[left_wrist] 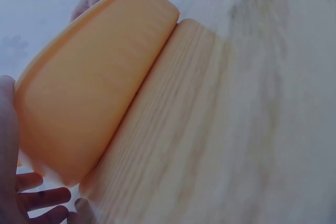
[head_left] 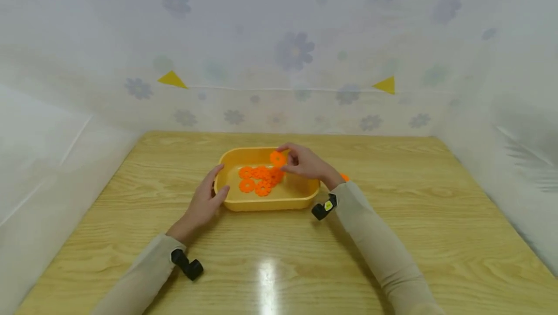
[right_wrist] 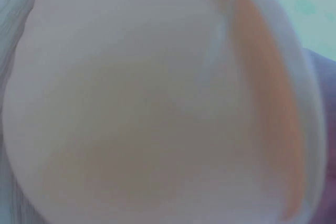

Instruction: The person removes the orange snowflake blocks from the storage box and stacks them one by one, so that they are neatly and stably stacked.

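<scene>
A yellow plastic basin sits on the table with several orange notched discs lying in it, some of them overlapping. My left hand holds the basin's left end, thumb over the near rim and fingers round the outer side. In the left wrist view the basin's outer wall fills much of the picture. Above the basin's far half, my right hand pinches one orange disc between thumb and index finger. The right wrist view is blurred, showing a pale rounded surface and an orange band.
Another orange piece lies on the table just past the right wrist, mostly hidden by it. The wooden table runs back to a flower-patterned white curtain, with two yellow triangles on it.
</scene>
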Tool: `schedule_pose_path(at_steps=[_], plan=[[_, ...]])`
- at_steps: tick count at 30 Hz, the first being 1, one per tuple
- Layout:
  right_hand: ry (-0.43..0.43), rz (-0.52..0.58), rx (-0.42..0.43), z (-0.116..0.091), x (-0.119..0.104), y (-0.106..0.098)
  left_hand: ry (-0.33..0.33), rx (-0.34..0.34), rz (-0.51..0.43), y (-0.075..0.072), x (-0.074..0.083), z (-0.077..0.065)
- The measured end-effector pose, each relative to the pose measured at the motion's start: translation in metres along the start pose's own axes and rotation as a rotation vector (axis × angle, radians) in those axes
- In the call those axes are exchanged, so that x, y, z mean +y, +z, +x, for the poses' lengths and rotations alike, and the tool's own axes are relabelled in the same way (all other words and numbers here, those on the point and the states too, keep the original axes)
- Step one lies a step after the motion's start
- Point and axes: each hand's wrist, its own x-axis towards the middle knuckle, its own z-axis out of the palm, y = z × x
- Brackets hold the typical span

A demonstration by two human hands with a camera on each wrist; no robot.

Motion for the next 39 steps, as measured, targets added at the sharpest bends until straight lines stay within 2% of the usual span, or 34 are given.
schedule_pose_path(at_steps=[8,15,20,28,34,39], plan=[[-0.024,0.031,0.088,-0.019,0.006,-0.007,0.026,0.01,-0.011,0.001,0.002,-0.001],[-0.041,0.067,0.165,-0.035,0.009,-0.013,-0.018,-0.002,0.001,0.001,0.002,0.0],[-0.022,0.056,0.173,-0.044,0.011,-0.022,-0.022,-0.006,-0.001,0.002,0.002,0.001],[0.008,0.117,0.204,-0.059,0.026,-0.038,-0.018,-0.009,0.0,0.002,-0.001,0.0],[0.049,0.086,0.24,-0.074,0.039,-0.046,-0.023,-0.01,-0.007,0.003,-0.001,0.0],[0.077,0.08,0.239,-0.088,0.027,-0.053,-0.023,-0.008,-0.007,0.002,0.0,0.0]])
